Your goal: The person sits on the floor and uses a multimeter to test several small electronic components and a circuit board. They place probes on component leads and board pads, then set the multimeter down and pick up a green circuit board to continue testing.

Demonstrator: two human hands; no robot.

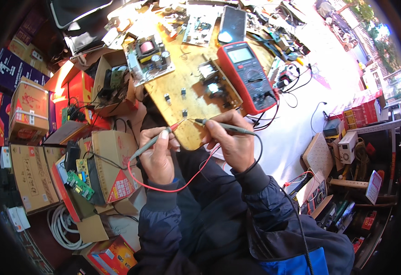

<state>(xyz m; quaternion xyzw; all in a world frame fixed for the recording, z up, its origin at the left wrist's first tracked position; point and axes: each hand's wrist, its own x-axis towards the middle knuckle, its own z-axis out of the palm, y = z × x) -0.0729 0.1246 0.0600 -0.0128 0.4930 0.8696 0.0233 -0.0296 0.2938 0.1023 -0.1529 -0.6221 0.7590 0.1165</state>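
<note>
My left hand is closed round a test probe with a grey grip, a red tip and a red lead. A second test probe, grey with a black tip and a black lead, is pinched in my right hand. Both tips meet close to a small black three-legged component near the wooden board's front end. Whether they touch its legs is too small to tell. Two similar components lie just beyond. A red multimeter with a lit screen stands right of the board.
The wooden board carries a circuit board with a pink-topped transformer and another circuit board. A dark phone and loose electronic parts lie at the back. Cardboard boxes crowd the left; more boxes and equipment stand right.
</note>
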